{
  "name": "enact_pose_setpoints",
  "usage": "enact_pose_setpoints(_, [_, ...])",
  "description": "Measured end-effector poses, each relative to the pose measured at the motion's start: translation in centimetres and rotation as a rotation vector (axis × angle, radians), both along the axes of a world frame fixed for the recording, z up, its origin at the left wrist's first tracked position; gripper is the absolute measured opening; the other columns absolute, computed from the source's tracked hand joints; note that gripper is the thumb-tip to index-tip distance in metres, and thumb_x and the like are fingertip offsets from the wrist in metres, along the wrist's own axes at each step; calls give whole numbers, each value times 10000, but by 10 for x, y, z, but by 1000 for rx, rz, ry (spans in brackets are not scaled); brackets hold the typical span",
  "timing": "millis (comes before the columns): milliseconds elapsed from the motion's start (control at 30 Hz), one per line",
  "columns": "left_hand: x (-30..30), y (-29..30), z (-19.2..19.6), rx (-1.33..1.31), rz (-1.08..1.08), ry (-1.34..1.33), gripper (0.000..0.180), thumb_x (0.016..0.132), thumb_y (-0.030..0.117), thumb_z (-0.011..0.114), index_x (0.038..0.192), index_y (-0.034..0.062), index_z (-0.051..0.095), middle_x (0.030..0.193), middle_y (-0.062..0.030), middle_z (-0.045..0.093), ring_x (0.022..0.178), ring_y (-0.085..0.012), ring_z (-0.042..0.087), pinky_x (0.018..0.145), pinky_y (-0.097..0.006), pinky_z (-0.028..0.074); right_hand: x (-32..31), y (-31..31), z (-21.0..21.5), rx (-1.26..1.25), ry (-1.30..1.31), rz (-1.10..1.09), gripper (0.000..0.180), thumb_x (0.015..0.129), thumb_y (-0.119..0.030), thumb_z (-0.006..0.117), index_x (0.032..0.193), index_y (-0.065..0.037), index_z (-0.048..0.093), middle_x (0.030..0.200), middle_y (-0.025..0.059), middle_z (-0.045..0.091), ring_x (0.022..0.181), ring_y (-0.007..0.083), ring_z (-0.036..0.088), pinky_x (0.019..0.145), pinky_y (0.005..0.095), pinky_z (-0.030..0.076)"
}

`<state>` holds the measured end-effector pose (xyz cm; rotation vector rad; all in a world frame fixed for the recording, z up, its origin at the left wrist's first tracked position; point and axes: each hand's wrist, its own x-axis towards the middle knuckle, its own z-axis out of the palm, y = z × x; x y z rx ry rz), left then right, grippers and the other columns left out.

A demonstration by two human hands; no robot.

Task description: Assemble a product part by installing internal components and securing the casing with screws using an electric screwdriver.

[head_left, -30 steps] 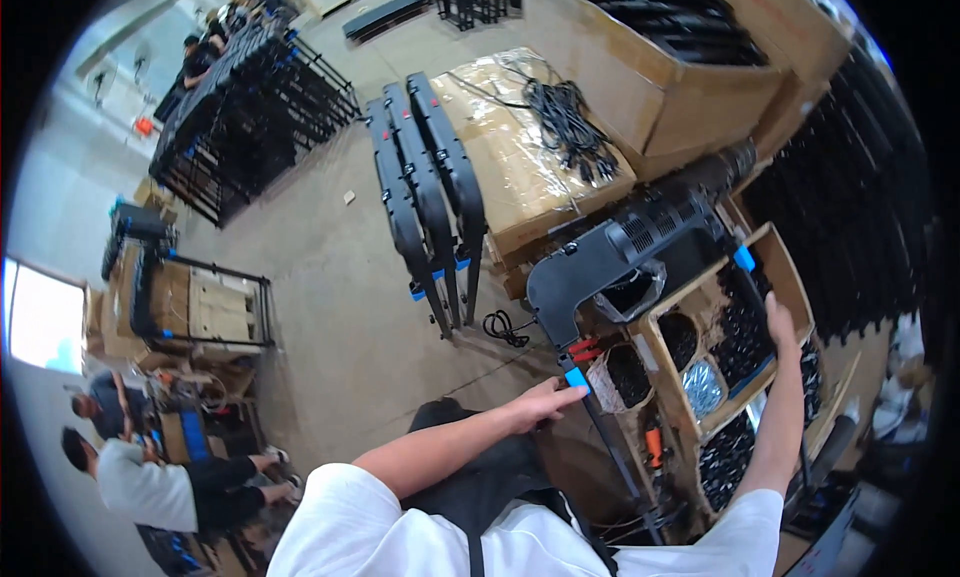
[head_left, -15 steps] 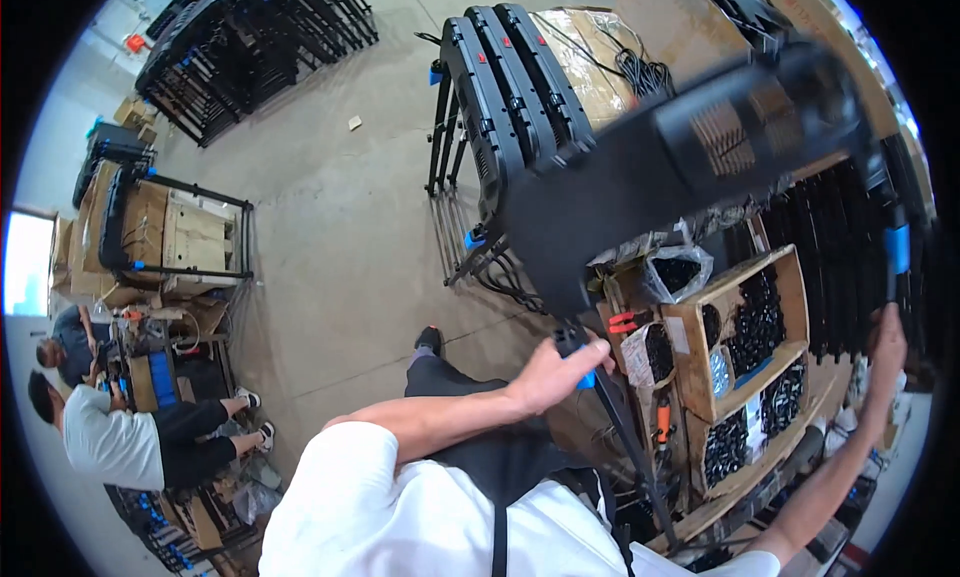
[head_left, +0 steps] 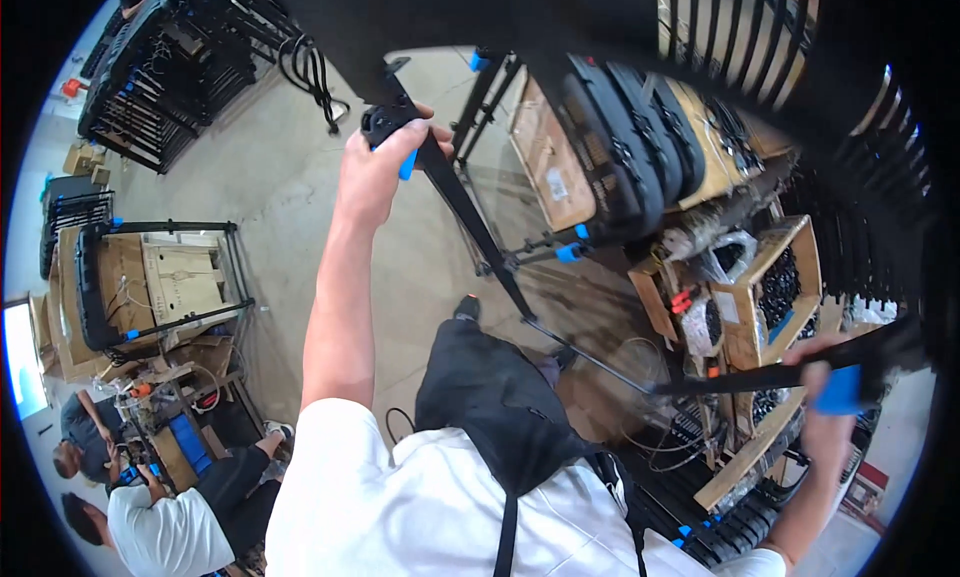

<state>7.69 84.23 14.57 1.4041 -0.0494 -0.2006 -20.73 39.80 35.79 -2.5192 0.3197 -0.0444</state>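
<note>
A large black tubular frame (head_left: pixel 468 212) with a dark housing (head_left: pixel 580 22) is raised in front of me, its slatted part at the upper right. Outstretched ahead, my left hand (head_left: pixel 385 167) is wrapped round the frame's left tube beside a blue piece (head_left: pixel 408 163). On the right, my right hand (head_left: pixel 822 417) grips the opposite tube by a larger blue piece (head_left: pixel 838 391); some of its fingers are hidden. A thin crossbar (head_left: pixel 590 357) joins the two tubes close to my body. The frame's far part runs out of the picture.
Similar black units (head_left: pixel 625 142) stand upright beside cardboard at the right. A wooden bin (head_left: pixel 745 307) holds small black parts. Another frame (head_left: pixel 165 227) rests by boxes at left, with more stacked frames (head_left: pixel 180 77) behind. Two people work at a bench (head_left: pixel 170 457) lower left.
The frame has swung up and left, nearer to me, its housing now across the top. My left hand has moved forward and up with its tube; my right hand has come lower and inward.
</note>
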Motion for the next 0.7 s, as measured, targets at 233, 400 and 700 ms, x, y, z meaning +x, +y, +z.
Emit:
enact_pose_setpoints(233, [123, 37, -101, 109, -81, -8, 236, 900, -8, 777, 1135, -10, 762, 1068, -61, 769, 970, -127, 712, 901, -301, 550, -1, 103, -264, 346, 131, 45, 304, 879, -91, 844, 1160, -75, 729, 1162, 64, 762, 1076, 204, 717, 942, 388, 564])
enact_pose_setpoints(400, [211, 38, -180, 472, -103, 135, 396, 821, 4, 836, 1207, 68, 773, 960, -8, 745, 870, -130, 641, 807, -300, 533, 31, 184, -413, 232, -76, -3, 266, 848, -72, 850, 1094, -61, 749, 1099, 80, 762, 1048, 212, 710, 961, 387, 549])
enact_pose_setpoints(700, [299, -18, -220, 617, -69, -149, 253, 905, 16, 717, 1157, 8, 704, 1005, -47, 721, 921, -151, 659, 840, -315, 532, 101, 204, -438, 6, 61, -179, 270, 946, -300, 656, 1059, -100, 798, 991, 204, 769, 944, 437, 726, 883, 523, 575])
